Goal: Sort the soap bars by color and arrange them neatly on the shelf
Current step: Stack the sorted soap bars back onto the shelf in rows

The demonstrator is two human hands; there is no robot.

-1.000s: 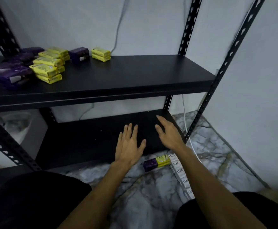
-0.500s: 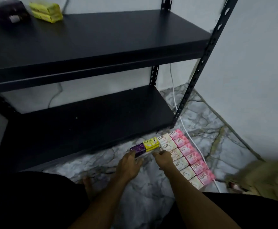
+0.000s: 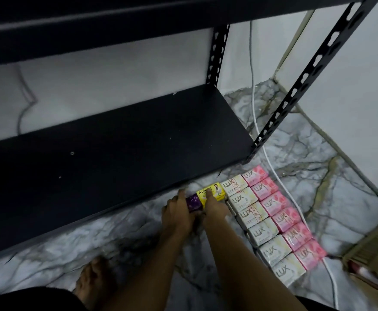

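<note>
Both hands are down on the marble floor [image 3: 295,153] right in front of the black shelf unit. Left hand [image 3: 176,215] has its fingers curled round the purple soap bar [image 3: 193,203], gripping it from the left side. Right hand [image 3: 214,211] is on the yellow soap bar [image 3: 212,193], w/ a fingertip lying across the top of the pack and the rest of the fingers wrapped at its near edge, so it's holding that one. The two bars sit touching each other, purple on the left, yellow on the right, just off the front edge of the lower shelf [image 3: 116,158], which is bare black board. To the right of the yellow bar, touching it, there's a block of Lux packs on the floor in two rows running from far to near: cream Lux bars [image 3: 254,215] in the left row, pink Lux bars [image 3: 282,217] in the right row. A white cable [image 3: 256,122] runs down the wall and along the floor past the pink row. A bare foot [image 3: 93,281] shows near-left, and a brownish cardboard box [image 3: 374,254] is at the right edge, kinda blurry. Upper shelf [image 3: 93,25] only shows its underside and front lip, can't see what's on it.
</note>
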